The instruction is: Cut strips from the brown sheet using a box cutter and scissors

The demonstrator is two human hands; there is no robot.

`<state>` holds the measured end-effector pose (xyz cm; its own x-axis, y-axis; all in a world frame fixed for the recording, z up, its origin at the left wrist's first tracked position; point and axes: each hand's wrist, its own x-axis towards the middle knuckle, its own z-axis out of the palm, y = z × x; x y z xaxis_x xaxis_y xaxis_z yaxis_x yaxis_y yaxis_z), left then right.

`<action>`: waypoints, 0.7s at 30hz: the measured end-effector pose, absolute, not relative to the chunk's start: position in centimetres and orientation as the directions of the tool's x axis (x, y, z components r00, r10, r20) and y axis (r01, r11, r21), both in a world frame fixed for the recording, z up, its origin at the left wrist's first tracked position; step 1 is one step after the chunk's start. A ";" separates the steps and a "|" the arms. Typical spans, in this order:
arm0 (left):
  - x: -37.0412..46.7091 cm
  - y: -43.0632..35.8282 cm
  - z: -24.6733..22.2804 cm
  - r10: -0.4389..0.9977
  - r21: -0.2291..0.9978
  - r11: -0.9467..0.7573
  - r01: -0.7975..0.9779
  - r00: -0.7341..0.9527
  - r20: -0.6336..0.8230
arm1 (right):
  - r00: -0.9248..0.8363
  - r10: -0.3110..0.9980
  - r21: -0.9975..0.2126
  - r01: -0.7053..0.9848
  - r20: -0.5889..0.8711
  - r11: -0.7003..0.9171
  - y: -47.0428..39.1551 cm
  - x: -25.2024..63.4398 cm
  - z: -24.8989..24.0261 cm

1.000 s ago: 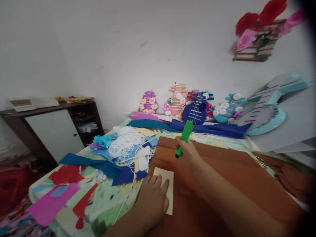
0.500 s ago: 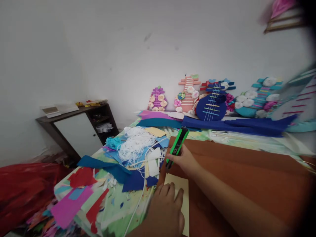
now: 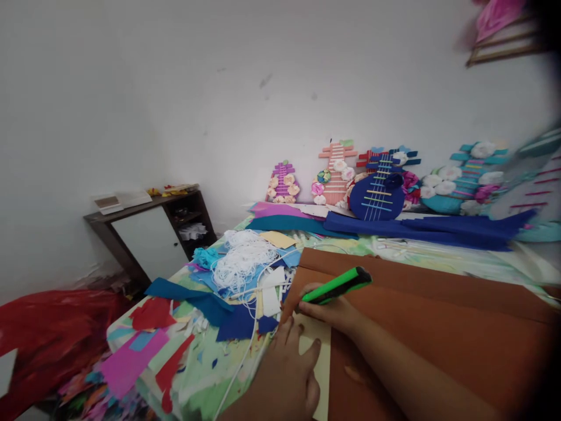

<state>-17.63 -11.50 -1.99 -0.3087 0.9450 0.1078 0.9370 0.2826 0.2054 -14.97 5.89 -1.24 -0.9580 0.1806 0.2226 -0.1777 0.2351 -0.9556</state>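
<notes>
My right hand (image 3: 333, 310) is closed round a green and black cutter-like tool (image 3: 335, 285), which slants up to the right, its lower end near the top of a pale yellow card (image 3: 323, 362). The card lies on a large brown sheet (image 3: 429, 316) near that sheet's left edge. My left hand (image 3: 287, 368) lies on the card with its fingers spread, its fingertips close to my right hand. The tool's tip is too small to make out.
Left of the sheet are a tangle of white cord (image 3: 245, 260), blue scraps (image 3: 239, 321) and a magenta piece (image 3: 131, 362). Decorated instrument shapes (image 3: 377, 196) lean on the wall behind blue strips (image 3: 429, 228). A dark cabinet (image 3: 149, 234) stands at the left.
My right hand has moved down towards the card's top and my left fingertips. The tool has tilted from steep to a lower slant rightward. The view has shifted slightly.
</notes>
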 end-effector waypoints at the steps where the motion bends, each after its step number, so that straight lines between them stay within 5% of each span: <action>1: -17.6 -11.6 -2.0 0.944 0.210 0.283 0.936 -0.310 0.112 | -0.954 0.219 -0.958 -0.149 0.205 0.246 5.9 -15.0 -1.4; 4: -17.6 -11.7 -1.9 0.942 0.235 0.282 0.930 -0.315 0.117 | -0.931 0.299 -0.947 -0.114 0.207 0.301 6.1 -15.4 -2.1; 9: -17.4 -11.6 -1.6 0.942 0.251 0.300 0.920 -0.328 0.077 | -0.916 0.258 -0.892 -0.182 0.307 0.414 6.0 -15.8 -2.5; 21: -17.2 -11.3 -1.5 0.924 0.215 0.363 0.907 -0.380 0.043 | -0.925 0.242 -0.900 -0.181 0.293 0.398 6.1 -15.8 -2.4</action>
<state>-17.24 -11.27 -1.51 -0.3801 0.9239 0.0432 0.9067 0.3630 0.2148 -15.75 6.13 -2.39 -0.9248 0.2423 0.2933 -0.1810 0.3976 -0.8995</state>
